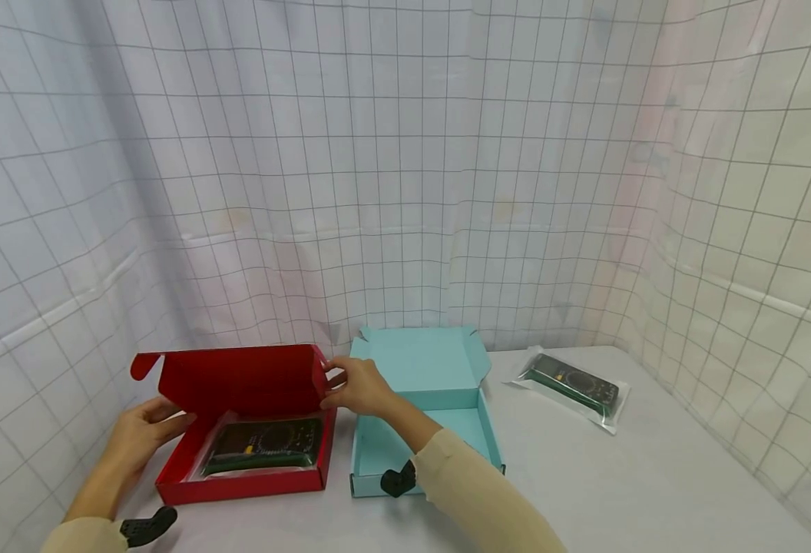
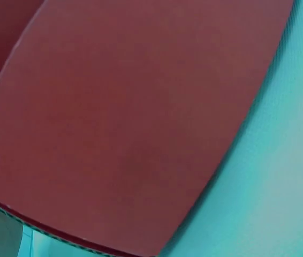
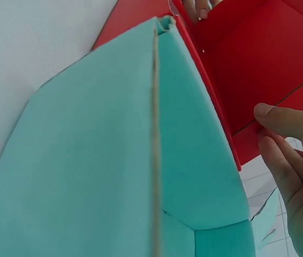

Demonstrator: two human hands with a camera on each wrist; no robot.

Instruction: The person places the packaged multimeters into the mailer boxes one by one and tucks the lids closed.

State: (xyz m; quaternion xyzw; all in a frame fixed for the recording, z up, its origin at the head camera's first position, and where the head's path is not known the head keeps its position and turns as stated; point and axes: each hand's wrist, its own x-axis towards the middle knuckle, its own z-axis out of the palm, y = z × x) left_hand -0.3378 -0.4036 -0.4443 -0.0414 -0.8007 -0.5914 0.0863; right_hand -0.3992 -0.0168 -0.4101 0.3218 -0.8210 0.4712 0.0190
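Red mailer box [image 1: 243, 487]: lying between the 2 hands, its long axis running left to right across the person's front, its lid [image 1: 239, 370] standing raised.
Left hand [image 1: 134, 438]: reaching around the lid's left end, thumb extending inward; whether it is gripping, I cannot tell.
Right hand [image 1: 359, 386]: pinching the lid's right-end flap [image 3: 246, 147], neither hand standing clearly nearer.
Boxed multimeter [image 1: 263, 442]: lying lengthwise inside the red box.
Turquoise mailer box [image 1: 422, 357]: sitting open just beside, right.
Bagged multimeter [image 1: 574, 382]: resting well apart, farther right.
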